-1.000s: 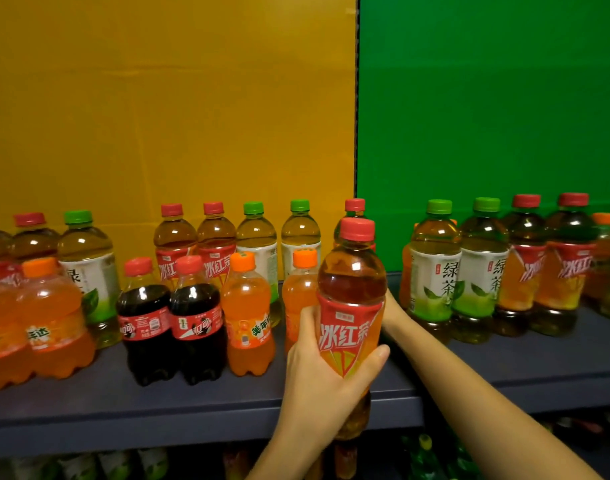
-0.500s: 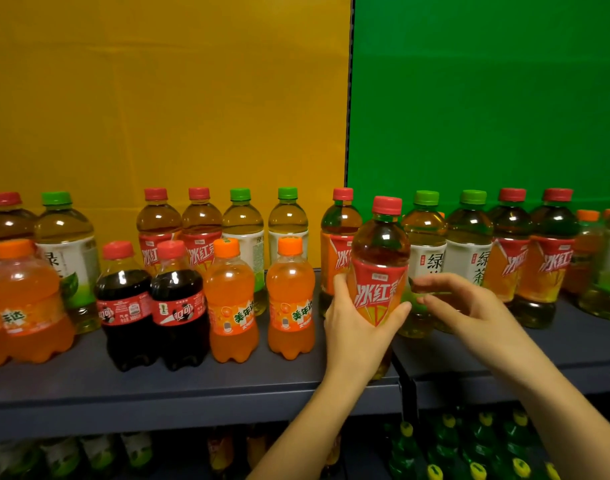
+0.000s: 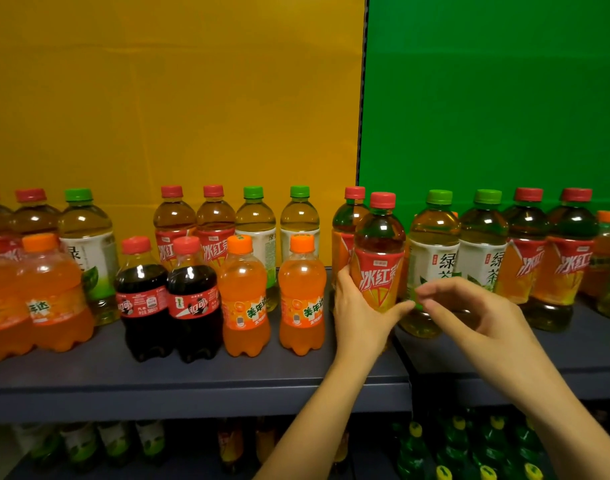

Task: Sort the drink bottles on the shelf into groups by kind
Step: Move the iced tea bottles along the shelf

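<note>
My left hand [image 3: 360,313] grips a red-capped iced tea bottle [image 3: 379,258] with a red and orange label, held upright on the shelf just in front of another iced tea bottle [image 3: 345,223]. My right hand [image 3: 469,313] hovers with curled, spread fingers in front of a green-capped green tea bottle [image 3: 431,237], holding nothing. A second green tea bottle [image 3: 483,244] and two iced tea bottles [image 3: 570,258] stand further right. Left of my hands stand two orange soda bottles [image 3: 301,299], two cola bottles [image 3: 192,299], and more tea bottles [image 3: 255,223] behind them.
The grey shelf [image 3: 192,386] runs across the view, with a seam [image 3: 404,358] below my left hand. More orange soda bottles [image 3: 54,296] crowd the far left. A yellow panel [image 3: 172,98] and a green panel [image 3: 497,98] back the shelf. Several bottles [image 3: 452,448] fill the lower shelf.
My left hand has carried the iced tea bottle from the shelf's front edge back and to the right, next to another iced tea bottle. My right hand came forward from behind the bottle.
</note>
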Demonstrator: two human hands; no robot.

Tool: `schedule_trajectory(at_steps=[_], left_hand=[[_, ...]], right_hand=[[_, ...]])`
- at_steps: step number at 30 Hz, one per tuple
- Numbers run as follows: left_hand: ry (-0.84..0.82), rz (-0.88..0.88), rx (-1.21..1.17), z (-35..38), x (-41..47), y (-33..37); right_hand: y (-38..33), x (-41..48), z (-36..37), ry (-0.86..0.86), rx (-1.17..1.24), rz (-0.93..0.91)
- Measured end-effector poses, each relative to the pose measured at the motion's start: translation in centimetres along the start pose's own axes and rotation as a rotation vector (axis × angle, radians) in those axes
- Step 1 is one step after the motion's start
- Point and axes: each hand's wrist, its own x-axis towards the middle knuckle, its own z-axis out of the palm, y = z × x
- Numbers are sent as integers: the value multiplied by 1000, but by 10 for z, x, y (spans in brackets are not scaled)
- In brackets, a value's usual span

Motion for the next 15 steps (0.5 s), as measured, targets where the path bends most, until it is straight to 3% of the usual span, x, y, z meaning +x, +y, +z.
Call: schedule_trajectory(at_steps=[6,9,15], left_hand=[[-41,37,8,-23,-43,1],[124,147,54,-54,-64,-4],[496,138,154,-113,-64,-20]], right_hand=[[-14,6,23,-54,42,-50],[-20,8,43,-83,63,-94],[-18,12,96,-112,97,-92]])
